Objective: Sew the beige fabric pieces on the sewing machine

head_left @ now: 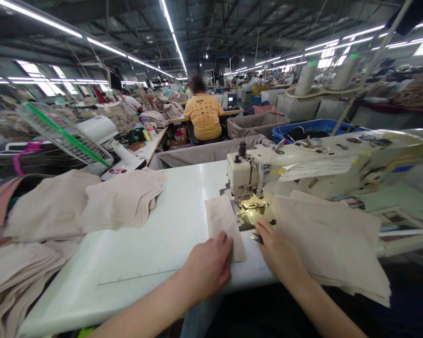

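Note:
A narrow beige fabric piece (220,213) lies on the white table just left of the needle area of a sewing machine (245,176). My left hand (211,263) rests on its near part, fingers bent and closed on the cloth. My right hand (277,246) is in front of the machine's shiny metal plate (255,216), its fingertips at the plate's edge. Small thread snips (256,238) stick out from under its curled fingers, the rest hidden by the palm. Right of that hand, a stack of beige fabric pieces (327,234) hangs over the table's front edge.
Stacked beige panels (123,197) lie at the table's left, with more cloth layers (17,281) below them. A white fan (98,131) stands behind. Beyond the table are a grey cloth-lined bin (197,152), a blue basket (313,126) and a seated person in a yellow shirt (204,117).

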`<state>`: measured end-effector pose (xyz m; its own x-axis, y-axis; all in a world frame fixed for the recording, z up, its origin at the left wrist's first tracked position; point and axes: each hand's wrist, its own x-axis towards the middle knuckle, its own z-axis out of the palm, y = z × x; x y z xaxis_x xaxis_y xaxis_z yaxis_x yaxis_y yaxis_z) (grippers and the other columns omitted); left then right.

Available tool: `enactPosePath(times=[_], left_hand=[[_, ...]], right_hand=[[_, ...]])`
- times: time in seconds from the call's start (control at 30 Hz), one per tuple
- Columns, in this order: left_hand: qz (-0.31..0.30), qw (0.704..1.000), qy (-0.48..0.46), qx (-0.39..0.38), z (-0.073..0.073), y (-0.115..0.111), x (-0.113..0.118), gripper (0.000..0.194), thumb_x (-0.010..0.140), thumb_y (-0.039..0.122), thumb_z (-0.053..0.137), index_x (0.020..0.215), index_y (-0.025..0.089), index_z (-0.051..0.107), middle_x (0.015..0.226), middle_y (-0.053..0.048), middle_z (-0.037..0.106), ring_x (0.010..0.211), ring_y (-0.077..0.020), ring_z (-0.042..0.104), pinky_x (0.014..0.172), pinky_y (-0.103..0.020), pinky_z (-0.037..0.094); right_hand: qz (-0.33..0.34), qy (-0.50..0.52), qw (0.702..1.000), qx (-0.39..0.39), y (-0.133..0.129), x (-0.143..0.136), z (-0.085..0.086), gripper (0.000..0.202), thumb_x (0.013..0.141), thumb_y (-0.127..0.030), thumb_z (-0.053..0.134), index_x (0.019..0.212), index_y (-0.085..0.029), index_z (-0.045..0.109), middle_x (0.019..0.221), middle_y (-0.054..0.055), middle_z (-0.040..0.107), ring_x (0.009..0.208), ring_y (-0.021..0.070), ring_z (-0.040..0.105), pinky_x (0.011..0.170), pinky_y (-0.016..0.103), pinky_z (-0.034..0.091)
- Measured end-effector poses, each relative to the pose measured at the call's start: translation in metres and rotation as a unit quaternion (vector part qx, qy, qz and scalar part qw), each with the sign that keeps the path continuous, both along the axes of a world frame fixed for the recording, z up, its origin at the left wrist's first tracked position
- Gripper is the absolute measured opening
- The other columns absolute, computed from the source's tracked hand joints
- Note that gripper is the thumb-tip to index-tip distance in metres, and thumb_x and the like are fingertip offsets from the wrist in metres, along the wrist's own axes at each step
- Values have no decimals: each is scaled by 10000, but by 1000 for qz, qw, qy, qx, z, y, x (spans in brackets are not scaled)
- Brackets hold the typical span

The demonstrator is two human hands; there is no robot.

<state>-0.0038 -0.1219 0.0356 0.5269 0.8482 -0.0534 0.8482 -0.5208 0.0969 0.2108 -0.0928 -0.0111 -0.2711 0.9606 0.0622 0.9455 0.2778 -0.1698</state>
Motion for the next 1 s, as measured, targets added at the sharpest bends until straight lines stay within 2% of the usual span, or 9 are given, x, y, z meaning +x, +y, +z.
enactPosePath(times=[0.1,0.17,0.27,0.33,0.43,0.53,0.67,0.83,1.0], left_hand=[[31,998,25,42,-9,40,-5,309,855,115,479,1149,196,531,1200,-147,624,860,-261,702,692,-379,605],[62,992,25,108,-17,77,-11,325,891,113,444,1200,167,529,1340,-196,573,1041,-297,678,840,-434,591],[87,980,-30,174,-32,125,-18,399,925,146,427,1320,136,483,1432,-228,517,1223,-311,606,1010,-485,518],[75,978,-42,188,-44,142,-21,385,950,192,413,1316,124,509,1408,-222,546,1264,-323,580,1051,-502,488],[30,979,-72,189,-57,144,-25,390,985,258,372,1309,143,558,1361,-184,603,1272,-323,572,1079,-522,469],[9,980,-95,177,-60,138,-26,425,1007,295,339,1303,120,588,1346,-186,616,1262,-315,578,1104,-502,459],[20,982,-98,162,-55,135,-22,447,1011,306,326,1298,103,603,1357,-192,606,1273,-319,565,1119,-501,447],[30,984,-89,150,-50,136,-19,450,1010,303,327,1303,89,594,1385,-188,587,1297,-314,548,1139,-478,430],[36,992,-16,119,-29,106,-10,338,964,238,425,1215,137,627,1313,-176,635,1209,-320,621,1037,-507,517]], right_hand=[[-5,15,999,-35,-1,-2,10,463,873,-48,489,1280,-211,641,1480,106,552,951,223,740,803,315,586],[3,50,998,-48,-3,2,18,430,879,-46,479,1225,-217,670,1455,86,578,987,216,730,829,300,570],[-6,109,994,-21,-7,20,28,365,878,-59,514,1159,-215,688,1379,69,635,1021,211,708,873,294,543],[-36,139,990,14,-11,41,33,311,888,-81,540,1124,-217,690,1257,58,694,996,204,702,873,294,532],[-56,150,986,49,-21,75,39,195,929,-155,554,1044,-217,700,1087,47,730,899,198,699,822,310,537],[5,129,991,29,-33,93,41,156,908,-224,637,1052,-218,698,1162,59,706,887,207,697,804,331,548],[68,82,994,-16,-42,93,34,263,854,-229,709,1115,-205,687,1239,83,674,907,235,704,777,347,557],[85,128,987,-39,-37,98,28,194,936,-237,602,1098,-234,710,1201,56,712,977,225,705,847,345,552],[93,177,978,-59,-33,112,31,239,949,-178,537,1098,-238,714,1182,26,733,1031,198,698,911,321,536]])
